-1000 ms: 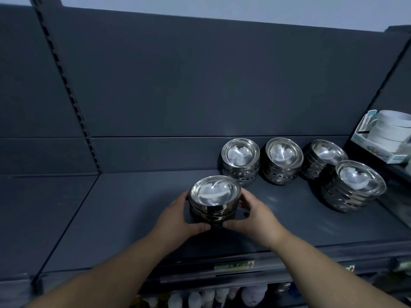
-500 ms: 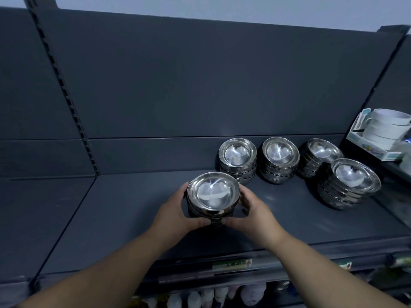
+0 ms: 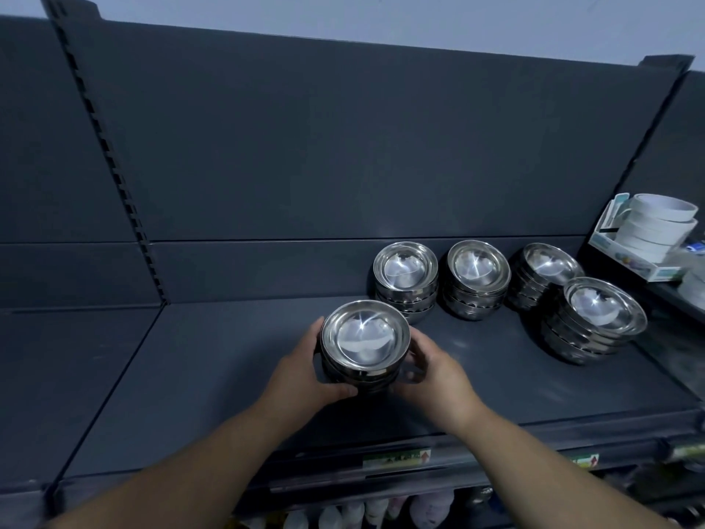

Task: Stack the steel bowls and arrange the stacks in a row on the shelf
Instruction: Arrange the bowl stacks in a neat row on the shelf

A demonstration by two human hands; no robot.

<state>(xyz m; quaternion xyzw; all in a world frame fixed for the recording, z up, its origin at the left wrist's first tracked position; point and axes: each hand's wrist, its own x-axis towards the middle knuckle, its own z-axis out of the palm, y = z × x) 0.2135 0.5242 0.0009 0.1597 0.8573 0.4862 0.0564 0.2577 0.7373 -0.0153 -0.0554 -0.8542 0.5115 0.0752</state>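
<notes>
A stack of shiny steel bowls (image 3: 364,337) stands near the middle of the dark shelf (image 3: 213,376). My left hand (image 3: 305,372) grips its left side and my right hand (image 3: 435,372) grips its right side, fingers curled round the lower bowls. Three more stacks stand in a row against the back panel: one (image 3: 405,278) just behind the held stack, a second (image 3: 477,278) to its right, a third (image 3: 543,274) further right. A taller stack (image 3: 597,318) stands in front of the third, near the shelf's right end.
White cups in a light box (image 3: 648,238) sit on the neighbouring shelf at the right. The shelf's left half is bare dark metal. Below the front edge with price labels (image 3: 396,458), bottles (image 3: 343,515) show on a lower shelf.
Both hands have slid the held stack a little further back on the shelf, closer to the row of stacks. The other stacks have not moved.
</notes>
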